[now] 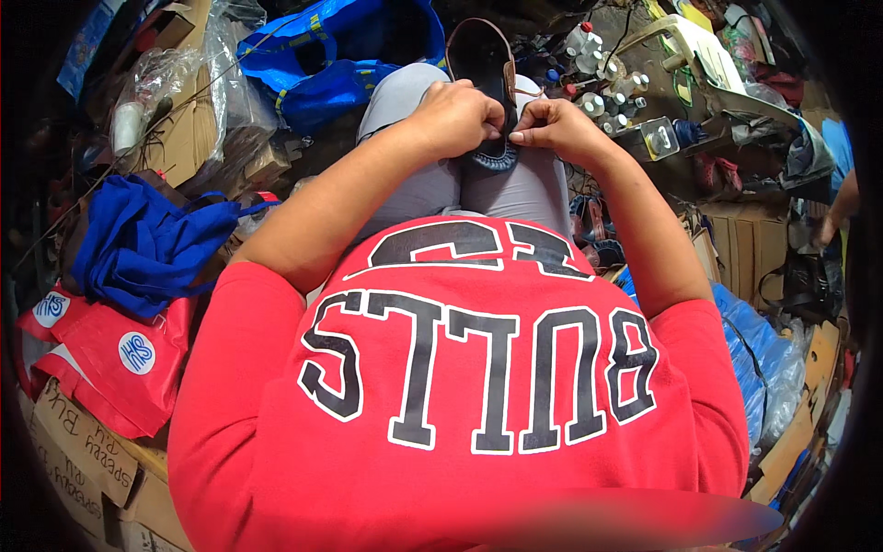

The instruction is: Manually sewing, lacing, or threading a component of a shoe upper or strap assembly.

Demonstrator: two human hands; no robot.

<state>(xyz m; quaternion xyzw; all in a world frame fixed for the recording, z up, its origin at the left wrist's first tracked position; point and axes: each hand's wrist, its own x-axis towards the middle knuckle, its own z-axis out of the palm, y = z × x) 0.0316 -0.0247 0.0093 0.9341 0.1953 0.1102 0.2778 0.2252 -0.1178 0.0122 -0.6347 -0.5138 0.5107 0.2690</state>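
A dark shoe (pixel 497 158) with a brown rim around its opening lies along my lap, its stitched toe end toward me. My left hand (pixel 457 120) is curled over the shoe's left side, thumb and fingertips closed at the edge of the upper. From the right, my right hand (pixel 556 127) pinches thumb against forefinger beside the same edge. Whatever is in that pinch is too small to make out. A thin brown lace end sticks out near the right hand's knuckles. My grey-trousered knees (pixel 405 97) support the shoe.
A large blue bag (pixel 354 69) stands beyond my left knee. Several small bottles (pixel 598 78) cluster beyond the right one. Blue cloth (pixel 152 239) and a red bag (pixel 120 368) lie at left. Cardboard boxes (pixel 750 244) stand right, where another person's arm (pixel 843 202) shows.
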